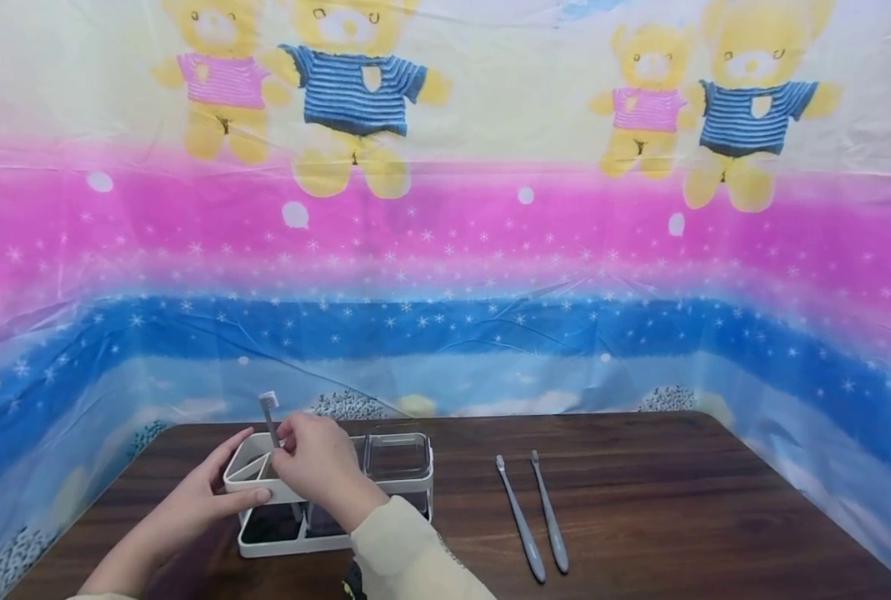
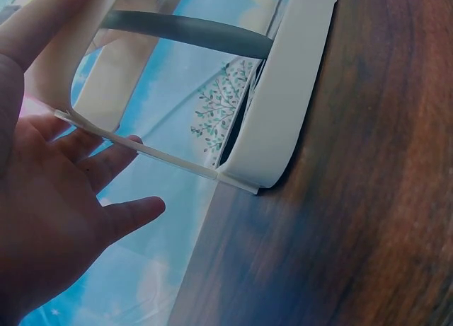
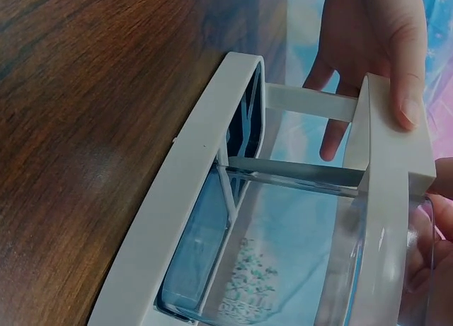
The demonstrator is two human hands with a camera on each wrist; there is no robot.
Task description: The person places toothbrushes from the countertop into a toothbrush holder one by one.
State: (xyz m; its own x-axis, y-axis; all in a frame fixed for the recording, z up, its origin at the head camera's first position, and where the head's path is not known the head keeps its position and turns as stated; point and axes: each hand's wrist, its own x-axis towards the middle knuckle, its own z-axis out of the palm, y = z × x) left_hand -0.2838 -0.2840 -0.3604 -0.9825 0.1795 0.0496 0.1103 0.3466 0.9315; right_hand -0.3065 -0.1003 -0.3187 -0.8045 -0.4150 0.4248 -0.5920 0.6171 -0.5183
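Observation:
A white two-tier toothbrush holder (image 1: 287,548) stands on the table's left half. My left hand (image 1: 197,493) steadies its left end, thumb on the front of the upper tier and other fingers behind. Bristles up, a grey toothbrush (image 1: 268,415) is pinched in my right hand (image 1: 321,461) over the left compartments. In the left wrist view the toothbrush handle (image 2: 187,31) passes through the upper tier to the lower one. Two more grey toothbrushes, a left one (image 1: 520,518) and a right one (image 1: 550,512), lie side by side right of the holder.
A clear lidded-looking container (image 1: 398,457) sits in the holder's right upper part. The dark wood table (image 1: 678,508) ends at a cloth backdrop (image 1: 445,325) printed with bears, which wraps the back and both sides.

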